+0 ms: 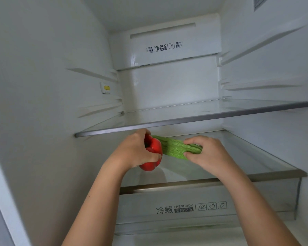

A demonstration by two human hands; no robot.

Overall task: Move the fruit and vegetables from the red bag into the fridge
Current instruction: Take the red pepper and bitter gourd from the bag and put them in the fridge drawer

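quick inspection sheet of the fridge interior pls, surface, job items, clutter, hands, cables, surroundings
surface: lower glass shelf above the FRESHBOX drawer; bare where visible
job's things: red bell pepper and green bitter melon, both held over the lower shelf; whether they touch it cannot be told; red bag not in view
clutter: nothing seen
hands: left hand gripping the pepper; right hand gripping the melon's right end
cables: nothing seen
surroundings: upper glass shelf with nothing on it; yellow switch on left wall; DEO panel at back
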